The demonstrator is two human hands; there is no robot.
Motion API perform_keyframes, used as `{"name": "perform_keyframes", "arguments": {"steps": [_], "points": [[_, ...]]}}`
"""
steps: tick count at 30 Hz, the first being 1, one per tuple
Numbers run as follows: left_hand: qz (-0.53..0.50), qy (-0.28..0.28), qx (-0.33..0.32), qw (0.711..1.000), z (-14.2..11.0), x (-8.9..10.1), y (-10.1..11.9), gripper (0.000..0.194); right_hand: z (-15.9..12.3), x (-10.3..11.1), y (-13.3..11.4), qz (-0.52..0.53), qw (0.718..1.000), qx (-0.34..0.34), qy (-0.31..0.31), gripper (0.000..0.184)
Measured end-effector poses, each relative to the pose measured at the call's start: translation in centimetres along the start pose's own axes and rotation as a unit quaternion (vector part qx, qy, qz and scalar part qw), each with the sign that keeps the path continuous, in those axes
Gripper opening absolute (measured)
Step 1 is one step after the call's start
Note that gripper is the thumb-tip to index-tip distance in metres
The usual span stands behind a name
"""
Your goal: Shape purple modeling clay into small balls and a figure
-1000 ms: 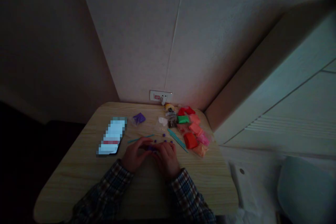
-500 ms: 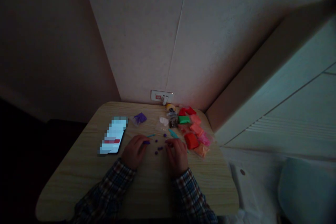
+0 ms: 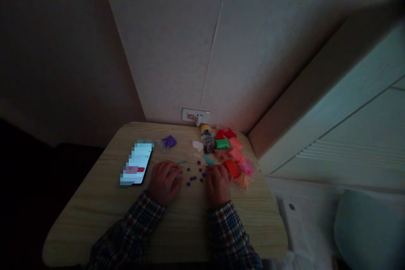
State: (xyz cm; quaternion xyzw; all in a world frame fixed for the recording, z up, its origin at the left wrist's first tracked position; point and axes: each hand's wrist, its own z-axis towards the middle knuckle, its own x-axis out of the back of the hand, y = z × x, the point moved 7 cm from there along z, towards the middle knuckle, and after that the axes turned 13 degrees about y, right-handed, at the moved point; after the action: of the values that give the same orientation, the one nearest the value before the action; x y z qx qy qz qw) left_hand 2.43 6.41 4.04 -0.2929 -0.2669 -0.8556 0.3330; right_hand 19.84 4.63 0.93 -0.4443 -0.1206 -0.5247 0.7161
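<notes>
Both of my hands rest on a light wooden table [image 3: 95, 215] in dim light. My left hand [image 3: 164, 181] lies palm down, its fingers curled in over something hidden beneath them. My right hand [image 3: 218, 183] has its fingertips pressed together at the left end of a red clay packet [image 3: 232, 168], close to a teal stick [image 3: 208, 160]; what it pinches is too small to make out. Several small purple clay balls [image 3: 193, 178] lie scattered on the table between the two hands. Both sleeves are plaid.
A lit phone [image 3: 136, 163] lies left of my left hand. A purple clay packet [image 3: 168, 141] sits behind it. Several clay packets, green [image 3: 221, 144], pink and orange, are heaped at the back right. A wall socket [image 3: 195, 115] is behind the table, and white cabinets [image 3: 348, 135] stand to the right.
My hands have moved apart from a joined position at the table's middle. The right hand went right toward the red packet. More purple balls now lie uncovered between them.
</notes>
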Motion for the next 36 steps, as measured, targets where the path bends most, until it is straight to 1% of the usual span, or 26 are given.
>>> {"name": "perform_keyframes", "arguments": {"steps": [5,8,11,13,16,18,20,23,26,31,34,36], "points": [[-0.016,-0.020,-0.023,0.999,-0.2,-0.5,1.6,0.012,-0.3,-0.1,-0.1,-0.009,1.000,0.000,-0.011,0.015],[-0.019,-0.027,-0.018,0.999,-0.3,-0.8,1.8,0.012,-0.5,-0.3,-0.2,-0.009,1.000,0.007,-0.011,0.011],[-0.022,-0.028,-0.012,0.999,-0.4,-0.9,1.6,0.011,-0.5,-0.3,0.1,0.004,1.000,-0.003,-0.006,0.008],[-0.025,-0.027,-0.011,0.999,-0.4,-0.9,1.6,0.011,-0.2,-0.1,0.3,0.042,0.999,-0.014,0.005,0.008],[-0.026,-0.028,-0.008,0.999,-0.6,-1.1,1.4,0.010,0.1,0.4,0.2,0.136,0.990,-0.020,0.024,0.013],[-0.024,-0.034,-0.008,0.999,-0.7,-1.2,1.4,0.009,0.3,0.6,0.1,0.168,0.985,-0.019,0.026,0.016],[-0.024,-0.041,-0.012,0.999,-0.7,-1.4,1.4,0.008,0.3,0.5,0.1,0.166,0.986,-0.024,0.019,0.016],[-0.027,-0.052,-0.020,0.998,-0.8,-1.5,1.5,0.009,0.2,0.4,0.3,0.155,0.986,-0.052,0.015,0.012],[-0.035,-0.054,-0.031,0.997,-0.7,-1.5,1.8,0.011,0.2,0.5,0.2,0.172,0.983,-0.058,0.011,0.011],[-0.049,-0.050,-0.023,0.997,-0.7,-1.5,1.9,0.010,0.0,0.3,-0.1,0.167,0.985,-0.044,-0.017,0.019],[-0.050,-0.047,-0.014,0.998,-0.7,-1.5,1.8,0.011,0.1,0.6,0.2,0.164,0.985,-0.058,0.012,0.012],[-0.052,-0.046,-0.011,0.998,-0.7,-1.4,1.7,0.012,0.1,0.9,0.4,0.167,0.983,-0.071,0.031,0.012]]}}
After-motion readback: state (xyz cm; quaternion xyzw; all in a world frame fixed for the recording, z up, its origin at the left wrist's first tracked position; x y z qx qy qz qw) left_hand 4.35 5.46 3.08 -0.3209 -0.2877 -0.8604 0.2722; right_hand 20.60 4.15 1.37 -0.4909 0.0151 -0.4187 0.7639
